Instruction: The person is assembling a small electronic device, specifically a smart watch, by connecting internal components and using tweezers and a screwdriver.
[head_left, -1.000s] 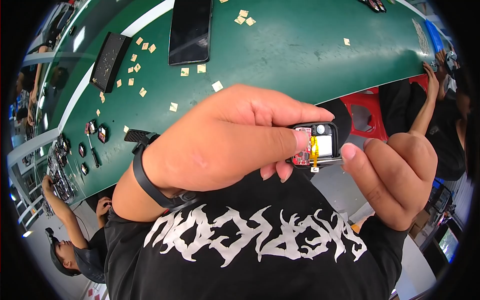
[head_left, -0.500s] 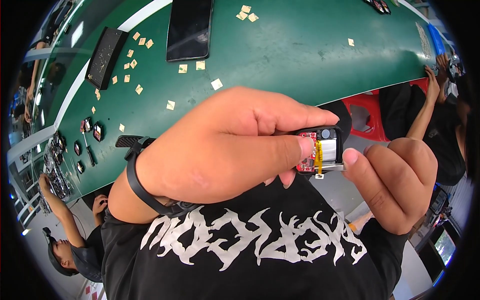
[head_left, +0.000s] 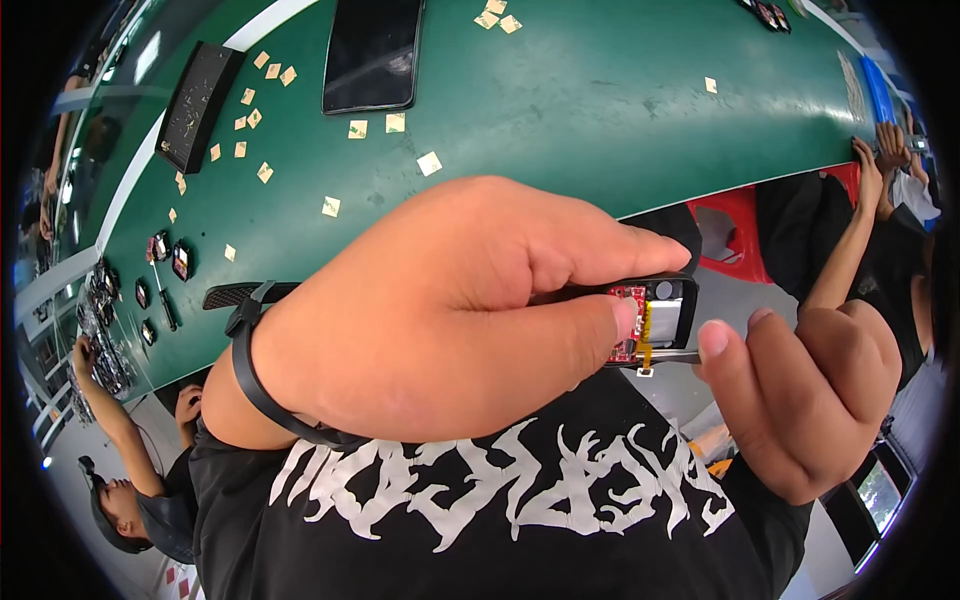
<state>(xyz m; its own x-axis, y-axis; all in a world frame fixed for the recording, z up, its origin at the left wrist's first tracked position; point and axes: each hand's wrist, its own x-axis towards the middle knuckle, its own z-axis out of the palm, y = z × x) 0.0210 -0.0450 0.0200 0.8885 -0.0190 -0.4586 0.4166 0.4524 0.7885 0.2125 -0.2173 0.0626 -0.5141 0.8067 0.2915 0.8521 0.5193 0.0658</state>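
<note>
My left hand (head_left: 500, 310), with a black wristband (head_left: 262, 385), is closed around a small black device housing (head_left: 690, 300). Its thumb presses on a red circuit board (head_left: 622, 346) inside. Beside the board sits a silver battery cell (head_left: 665, 322). A yellow flex cable (head_left: 647, 352) runs over the housing's near edge and ends in a small white connector (head_left: 645, 372). My right hand (head_left: 815, 390) pinches slim metal tweezers (head_left: 683, 356), whose tip reaches the housing's near side by the cable. Most of the tweezers is hidden by the fingers.
On the green table (head_left: 560, 110) lie a dark tablet (head_left: 372, 55), a black tray (head_left: 200, 105) and scattered square stickers (head_left: 331, 206). Small device parts (head_left: 181, 260) and a screwdriver (head_left: 165, 300) lie at left. Co-workers sit on both sides, near a red stool (head_left: 735, 245).
Both hands have shifted slightly right and down in the picture with the housing and tweezers. The table has slid a little to the left and up in view. The grips look the same.
</note>
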